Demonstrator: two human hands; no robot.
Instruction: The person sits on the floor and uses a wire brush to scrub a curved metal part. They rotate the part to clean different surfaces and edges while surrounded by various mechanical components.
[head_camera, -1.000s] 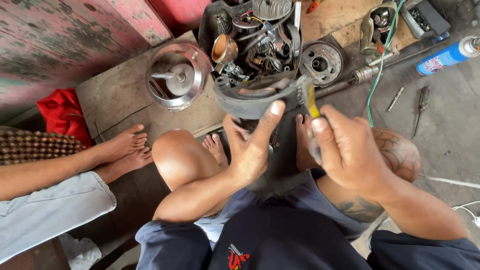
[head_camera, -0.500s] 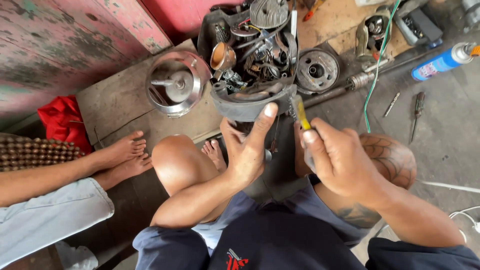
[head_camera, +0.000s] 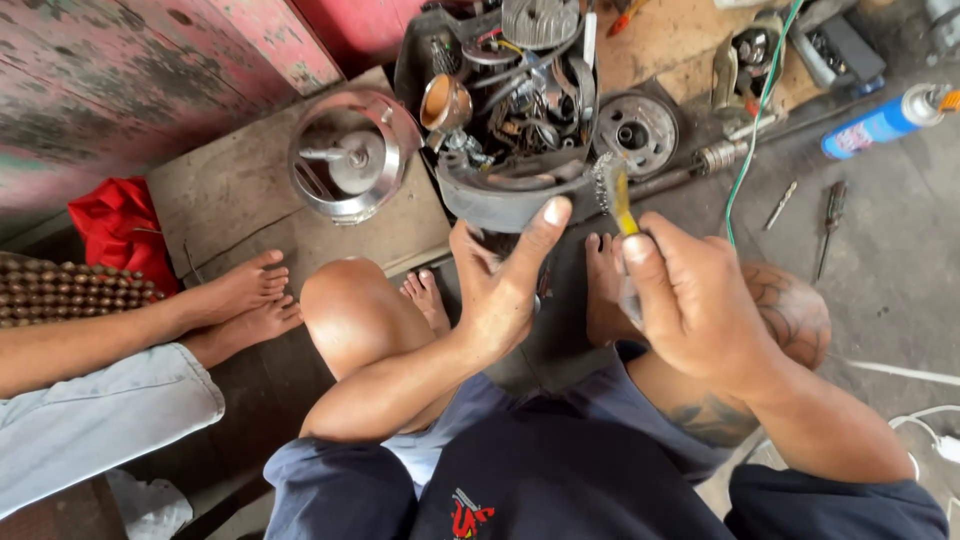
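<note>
My left hand (head_camera: 505, 290) grips a curved dark grey brake shoe (head_camera: 505, 198) from below, thumb pressed on its right end. In my right hand (head_camera: 695, 305) is a small wire brush with a yellow handle (head_camera: 618, 195), its bristles against the right end of the shoe. Both hands are raised above my bare knees and feet.
A black tray of engine parts (head_camera: 515, 85) lies just beyond the shoe. Left of it sits a shiny metal cover (head_camera: 350, 155), to its right a round hub plate (head_camera: 638, 125). A blue spray can (head_camera: 880, 120), a screwdriver (head_camera: 830, 225) and a green wire (head_camera: 755, 120) lie at right. Another person's legs (head_camera: 150, 330) reach in from the left.
The brush has shifted slightly down and right along the shoe's end, then back to its earlier spot. My left hand keeps its grip on the shoe.
</note>
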